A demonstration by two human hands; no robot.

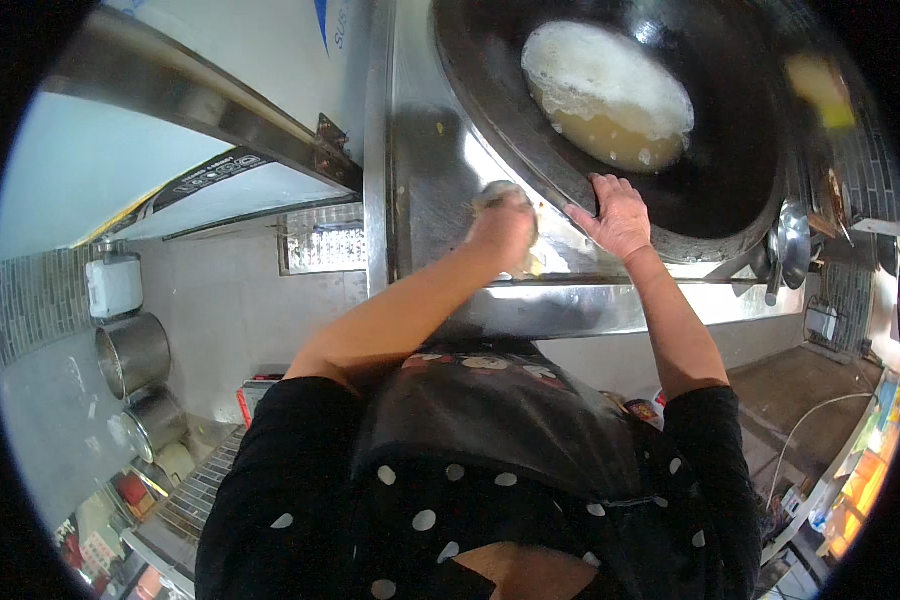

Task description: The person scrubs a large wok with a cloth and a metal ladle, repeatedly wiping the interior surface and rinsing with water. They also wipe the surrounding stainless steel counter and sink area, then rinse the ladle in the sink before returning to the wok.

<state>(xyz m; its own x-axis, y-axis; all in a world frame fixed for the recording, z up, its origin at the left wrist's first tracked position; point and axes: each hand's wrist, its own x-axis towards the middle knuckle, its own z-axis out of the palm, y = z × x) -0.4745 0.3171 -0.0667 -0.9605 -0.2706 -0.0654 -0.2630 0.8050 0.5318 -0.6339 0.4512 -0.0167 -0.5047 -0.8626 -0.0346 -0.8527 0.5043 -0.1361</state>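
Observation:
A large dark wok [727, 180] sits in the stainless-steel stove top [435, 150], holding cloudy, yellowish water [615, 135] with white foam over its upper part. My left hand [504, 232], blurred, is closed around a crumpled greyish cloth or scrubbing pad [506, 193] on the wet metal to the left of the wok. Which of the two it is, I cannot tell. My right hand [621, 219] rests on the near rim of the wok, its thumb apart from the fingers, touching the edge and holding no loose object.
A steel ladle [793, 244] lies at the wok's right side. A blurred yellow object [821, 90] is beyond it. A raised steel-framed cabinet door [217, 105] stands at left. Metal pots [133, 354] are by the far left wall. A steel lip [562, 307] edges the stove before me.

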